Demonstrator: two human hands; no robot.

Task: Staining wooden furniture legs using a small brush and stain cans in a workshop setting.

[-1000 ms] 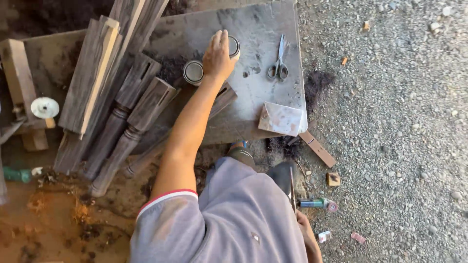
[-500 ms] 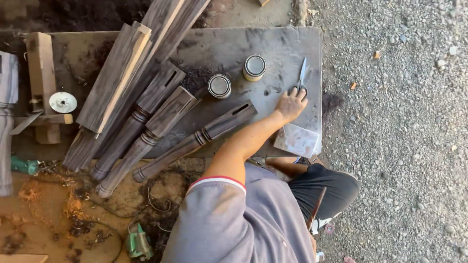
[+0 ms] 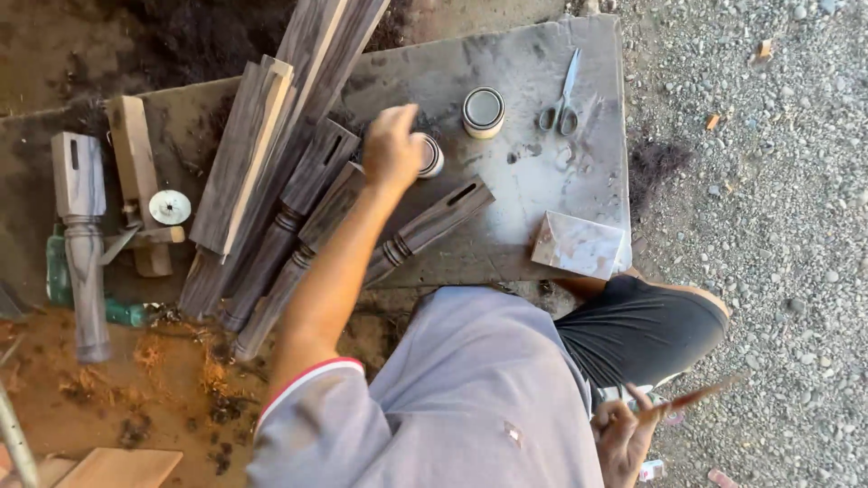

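The table [image 3: 579,163] edge runs along the gravel at right, with bare room near the scissors [image 3: 561,108]. The left hand [image 3: 391,149] curls over a small tin [image 3: 429,154], hiding most of it; its grip is unclear. At lower right, the right hand [image 3: 624,438] pinches a thin stick [image 3: 692,398] pointing up-right.

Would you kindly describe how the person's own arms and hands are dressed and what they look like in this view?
Both hands are bare, without gloves, rings or a watch that can be seen. The left hand ends a long bare forearm; its arm comes out of a short grey sleeve edged with a red and white band. Of the right hand only the fingers and palm show at the lower edge; its sleeve is hidden.
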